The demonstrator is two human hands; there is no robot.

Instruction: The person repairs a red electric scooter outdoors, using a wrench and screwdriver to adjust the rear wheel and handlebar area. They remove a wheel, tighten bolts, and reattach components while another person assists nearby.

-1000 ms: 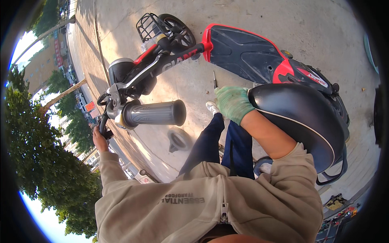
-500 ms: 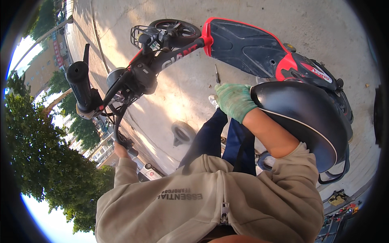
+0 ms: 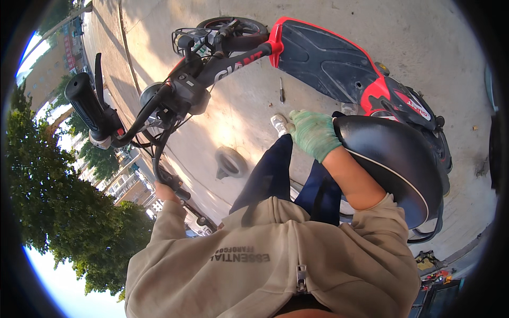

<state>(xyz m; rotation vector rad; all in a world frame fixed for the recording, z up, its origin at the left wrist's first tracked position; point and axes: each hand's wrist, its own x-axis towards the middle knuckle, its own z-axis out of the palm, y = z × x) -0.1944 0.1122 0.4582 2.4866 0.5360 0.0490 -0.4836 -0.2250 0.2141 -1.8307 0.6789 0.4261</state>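
A red and black electric scooter lies across the view, its dark footboard at the top and its handlebar at the left. My bare left hand is closed around the nearer handlebar grip. The far grip, with its brake lever, juts out at the left. My right hand, in a green-stained work glove, is curled at the front edge of the black seat; its fingertips are partly hidden. My right forearm runs along the seat's side.
A screwdriver lies on the concrete ground beyond my shoe. A loose tyre lies left of my legs. Colourful items are at the lower right. Trees and buildings stand at the left.
The handlebar has turned a little, its far grip swinging left. The seat and my right hand have shifted slightly against each other in view. More of my shoe shows. Both hands keep their places.
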